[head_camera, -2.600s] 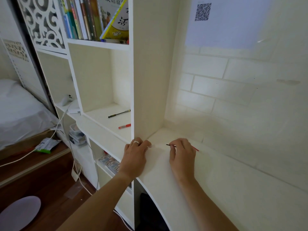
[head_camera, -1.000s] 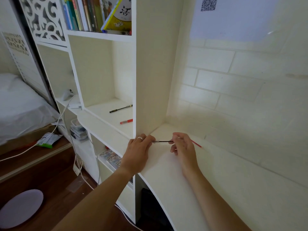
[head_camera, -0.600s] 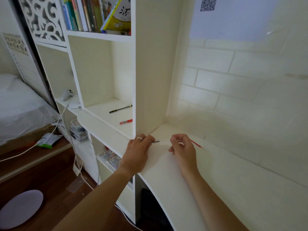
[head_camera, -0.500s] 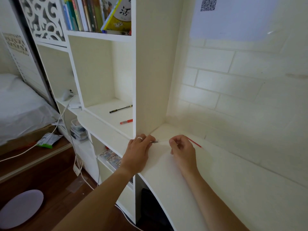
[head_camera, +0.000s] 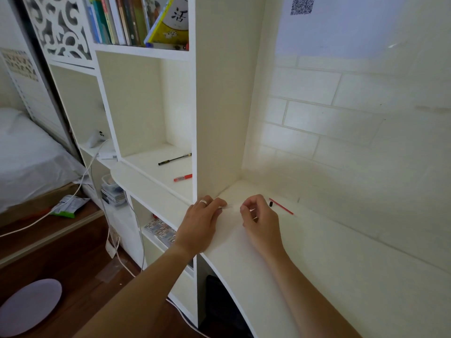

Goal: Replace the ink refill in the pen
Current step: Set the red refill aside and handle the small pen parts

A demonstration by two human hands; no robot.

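White worktop (head_camera: pixel 317 252) tucked into a corner here, brick-pattern wall (head_camera: pixel 341 118) behind it and a bookcase side panel (head_camera: pixel 219 93) on the left. My left hand (head_camera: pixel 199 224) sits right at the front corner of that panel, ring on one finger, fingertips pinched on a pale, see-through pen barrel (head_camera: pixel 228 206) that pokes out toward the other hand. It blends into the white surface so much that I can barely make it out. My right hand (head_camera: pixel 260 222) is just beside it, fingers curled in with thumb and forefinger close together near the barrel's end; can't tell from this angle if it's actually gripping anything.

Just past the right hand, a thin red ink refill (head_camera: pixel 280 206) lies flat on the worktop, angled away toward the wall, with a tiny black cap-like bit (head_camera: pixel 271 203) right next to it.

Further out, the open shelf (head_camera: pixel 156 167) on the other side of the panel has a black pen (head_camera: pixel 174 159) and a red pen (head_camera: pixel 183 178) lying on it, well apart from my hands. Books (head_camera: pixel 136 20) lean on the shelf above. A QR code (head_camera: pixel 301 4) is stuck high on the wall.
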